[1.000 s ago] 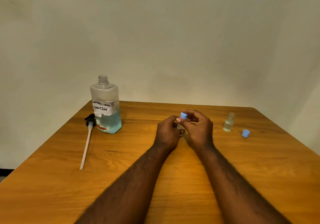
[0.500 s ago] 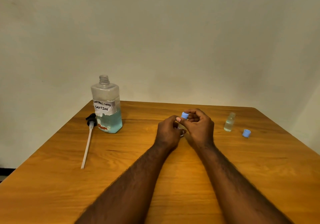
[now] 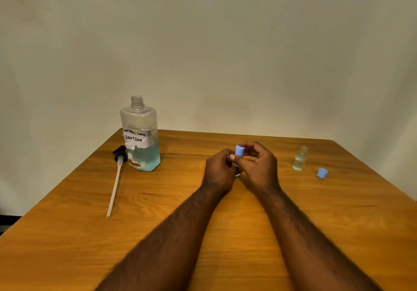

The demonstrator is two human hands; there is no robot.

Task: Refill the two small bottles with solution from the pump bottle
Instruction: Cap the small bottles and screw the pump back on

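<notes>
At the table's middle my left hand (image 3: 220,170) grips a small bottle that is almost wholly hidden behind my fingers; only its base (image 3: 237,174) shows. My right hand (image 3: 257,166) pinches the blue cap (image 3: 239,151) on top of that bottle. A second small clear bottle (image 3: 300,158) stands open to the right, holding some clear liquid, with its blue cap (image 3: 322,173) lying beside it. The big solution bottle (image 3: 141,137) stands at the back left with an open neck and blue liquid in its lower part. Its black pump head with long white tube (image 3: 116,178) lies on the table to its left.
Everything rests on a wooden table (image 3: 158,211) against a plain wall. The table's left edge runs diagonally close by the pump tube, and the right edge falls away past the loose cap.
My right fingers have shifted slightly round the blue cap, which sits a touch higher. The left hand and everything else on the table stay put.
</notes>
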